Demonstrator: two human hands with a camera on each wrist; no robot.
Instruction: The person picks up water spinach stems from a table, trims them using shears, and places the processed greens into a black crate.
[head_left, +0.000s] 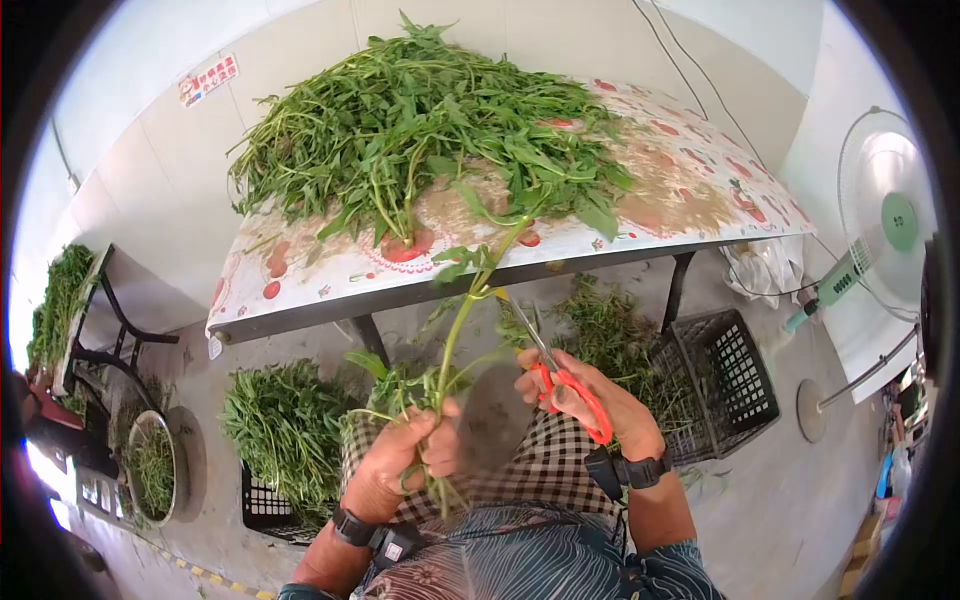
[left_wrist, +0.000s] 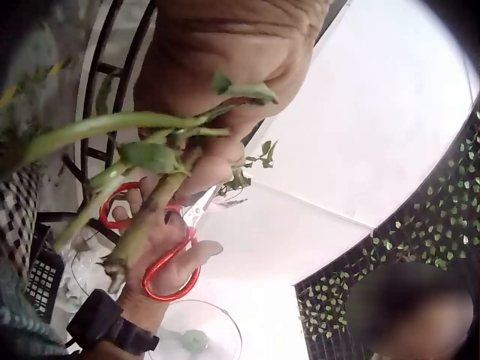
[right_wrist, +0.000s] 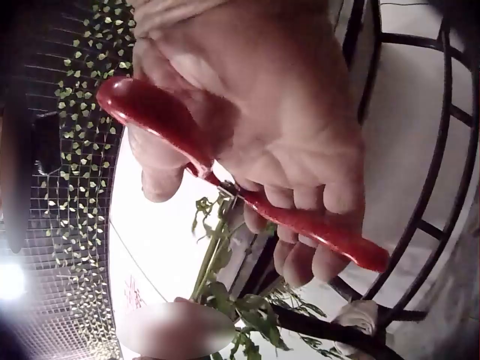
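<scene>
My left hand (head_left: 408, 455) grips the lower part of a long green stem (head_left: 458, 330), whose leafy top reaches over the table's front edge. In the left wrist view the cut stem ends (left_wrist: 135, 240) stick out below that hand. Red-handled scissors (head_left: 580, 395) are in my right hand (head_left: 610, 405), with thumb and fingers through the loops. The blades point up towards the stem, beside its middle. In the right wrist view the red handles (right_wrist: 300, 221) are spread apart across the right hand (right_wrist: 262, 112).
A big heap of leafy stems (head_left: 400, 130) lies on the patterned table (head_left: 310, 290). Below are a crate of greens (head_left: 285, 430), loose greens on the floor (head_left: 605, 320) and a black crate (head_left: 740, 380). A fan (head_left: 895, 220) stands at the right, a basin (head_left: 178, 480) at the left.
</scene>
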